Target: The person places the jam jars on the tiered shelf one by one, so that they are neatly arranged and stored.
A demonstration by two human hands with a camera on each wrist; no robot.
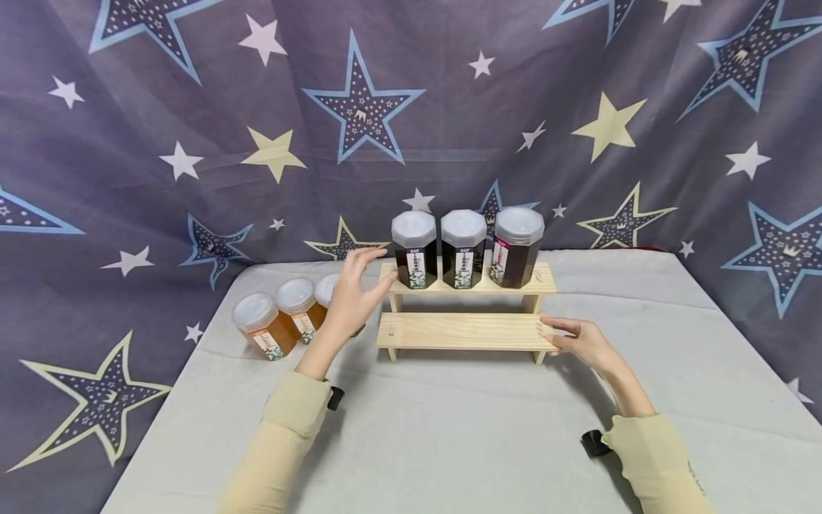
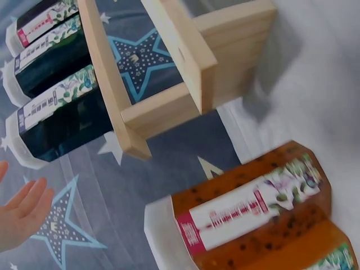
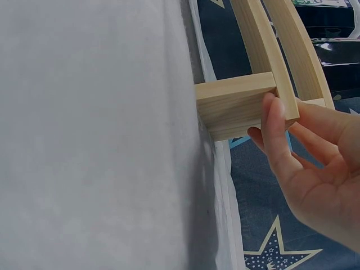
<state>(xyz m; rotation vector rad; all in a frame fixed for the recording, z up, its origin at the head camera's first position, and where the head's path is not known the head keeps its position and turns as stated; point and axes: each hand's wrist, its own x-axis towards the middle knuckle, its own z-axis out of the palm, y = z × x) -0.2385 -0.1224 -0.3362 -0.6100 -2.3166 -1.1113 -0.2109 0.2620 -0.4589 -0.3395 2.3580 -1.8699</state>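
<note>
A two-tier wooden stand carries three dark jars with white lids on its upper step: a left jar, a middle jar and a right jar. My left hand is raised just left of the left jar. The left wrist view shows its fingers extended and apart from the jar. At the right end of the lower step, my right hand pinches the board between thumb and fingers, as the right wrist view shows.
Left of the stand are an amber jar, a second amber jar and a third jar, partly hidden behind my left hand. A pale cloth covers the table. Star-patterned fabric hangs behind.
</note>
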